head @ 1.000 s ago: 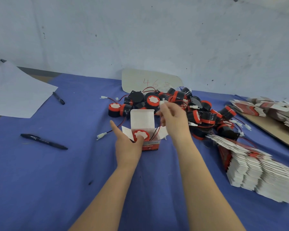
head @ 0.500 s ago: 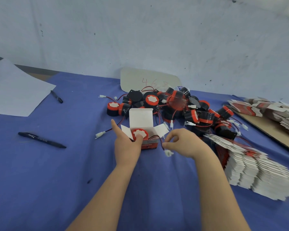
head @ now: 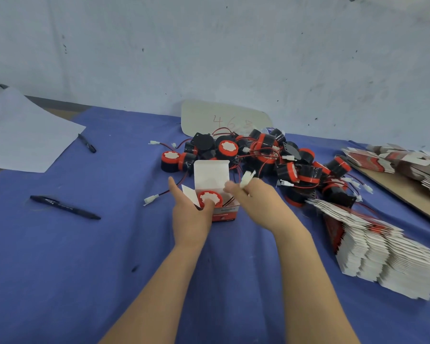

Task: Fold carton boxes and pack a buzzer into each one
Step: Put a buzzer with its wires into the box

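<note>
On blue cloth (head: 60, 269), left hand (head: 190, 216) grips carton (head: 226, 214), right hand (head: 258, 204) pinches connector (head: 247, 178).

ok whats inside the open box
A buzzer, red-and-white face up; the left hand rests its thumb on it. The box walls hide its body; the right hand pinches a white connector outside.

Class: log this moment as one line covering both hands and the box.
left hand: holds box, thumb on buzzer | right hand: pinches white plug | lid: open
</note>
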Tool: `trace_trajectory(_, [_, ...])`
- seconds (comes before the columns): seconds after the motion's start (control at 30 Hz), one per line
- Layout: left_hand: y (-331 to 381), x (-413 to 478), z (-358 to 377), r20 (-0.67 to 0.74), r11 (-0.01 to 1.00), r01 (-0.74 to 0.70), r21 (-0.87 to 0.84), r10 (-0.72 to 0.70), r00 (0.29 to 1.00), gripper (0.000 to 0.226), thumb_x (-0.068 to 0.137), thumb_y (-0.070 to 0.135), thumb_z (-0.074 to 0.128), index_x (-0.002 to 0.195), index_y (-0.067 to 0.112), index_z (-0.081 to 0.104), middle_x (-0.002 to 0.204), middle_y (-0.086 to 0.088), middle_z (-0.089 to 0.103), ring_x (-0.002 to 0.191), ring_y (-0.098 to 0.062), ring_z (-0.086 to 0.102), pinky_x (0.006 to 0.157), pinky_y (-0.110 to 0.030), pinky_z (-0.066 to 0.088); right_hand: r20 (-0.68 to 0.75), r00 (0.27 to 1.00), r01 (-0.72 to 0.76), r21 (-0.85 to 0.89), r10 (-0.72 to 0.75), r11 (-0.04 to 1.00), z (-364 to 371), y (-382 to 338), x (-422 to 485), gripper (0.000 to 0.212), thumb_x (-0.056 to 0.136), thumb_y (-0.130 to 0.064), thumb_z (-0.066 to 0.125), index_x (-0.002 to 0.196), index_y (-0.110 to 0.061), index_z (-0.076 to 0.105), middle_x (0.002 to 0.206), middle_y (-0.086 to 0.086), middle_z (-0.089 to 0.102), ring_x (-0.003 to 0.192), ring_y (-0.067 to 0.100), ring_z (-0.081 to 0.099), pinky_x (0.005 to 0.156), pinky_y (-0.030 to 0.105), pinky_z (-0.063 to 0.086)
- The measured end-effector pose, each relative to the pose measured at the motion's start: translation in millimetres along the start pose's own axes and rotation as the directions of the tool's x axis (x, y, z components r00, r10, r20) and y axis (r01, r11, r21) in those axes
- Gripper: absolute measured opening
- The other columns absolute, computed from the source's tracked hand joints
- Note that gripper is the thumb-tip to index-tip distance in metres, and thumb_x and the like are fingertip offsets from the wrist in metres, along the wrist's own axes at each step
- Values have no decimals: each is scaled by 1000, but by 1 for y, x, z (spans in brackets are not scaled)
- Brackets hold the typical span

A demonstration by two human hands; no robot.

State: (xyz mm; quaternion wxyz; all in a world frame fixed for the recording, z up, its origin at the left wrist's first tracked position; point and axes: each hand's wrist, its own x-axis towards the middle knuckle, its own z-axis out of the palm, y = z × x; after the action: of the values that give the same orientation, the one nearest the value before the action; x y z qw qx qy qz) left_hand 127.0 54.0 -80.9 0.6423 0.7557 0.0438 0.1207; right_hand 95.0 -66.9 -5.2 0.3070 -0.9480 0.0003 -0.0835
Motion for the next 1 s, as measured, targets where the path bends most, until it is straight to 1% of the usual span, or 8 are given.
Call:
trace_trajectory(0.1, [1,0,1,4,1000,-11,10,11,1000,91,89,20,60,152,22,-5,96,-3,58,69,-7,53,50,-20,38,-172,983,-29,186,62,982,6,-2,9,46,100,-40,42,79,-11,71,49,-4,55,50,9,52,52,19,45])
trace_trajectory(0.2, [0,-2,0,1,999,-38,23,38,999,91,89,20,60,152,22,-6,98,-3,59,74,-14,56,53,-23,42,-217,966,-38,414,140,909,15,1,13,35,98,-31,50,76,-10,68,61,4,63,57,15,59,70,36,57])
trace_trajectory(0.37, [1,-3,0,-6,996,-64,62,64,998,90,90,21,60,152,22,-5,95,0,56,70,-14,54,51,-21,40,-211,967,40,676,141,736,20,8,10,4,93,-11,58,91,-12,61,59,0,67,53,10,62,54,22,54])
trace_trajectory(0.57, [-1,-4,0,-11,995,-71,75,72,997,88,90,21,58,152,21,-4,91,-6,60,64,-6,51,46,-19,33,-27,968,-116,835,250,537,17,13,7,37,95,-37,53,93,-5,71,87,10,75,76,18,71,66,22,57])
trace_trajectory(0.73, [-2,-2,0,-13,993,-84,80,85,996,89,90,21,60,152,22,-4,88,-1,57,65,-7,51,47,-19,36,-47,983,-105,656,180,747,17,17,8,21,97,-12,47,109,-8,64,94,3,71,58,8,58,58,18,53])
trace_trajectory(0.83, [-3,-1,1,-21,992,-87,86,89,996,90,89,21,60,152,22,-4,86,1,56,65,-7,51,48,-22,39,-166,964,-97,515,210,852,21,19,10,7,96,-18,49,98,-16,54,82,1,66,58,11,50,51,21,44])
trace_trajectory(0.93, [-3,-2,0,-22,992,-89,92,91,996,90,89,21,59,152,21,-5,86,2,55,65,-9,51,49,-23,40,-257,926,-122,487,275,865,21,25,13,16,93,-26,55,86,-12,53,71,2,57,61,14,47,54,26,39])
trace_trajectory(1.0, [-2,-2,0,-21,992,-90,87,92,996,89,89,21,59,152,21,-4,86,1,57,66,-11,51,50,-23,40,-185,948,-92,623,261,777,18,27,10,23,91,-22,61,72,-12,52,57,-4,49,53,11,40,51,24,36])
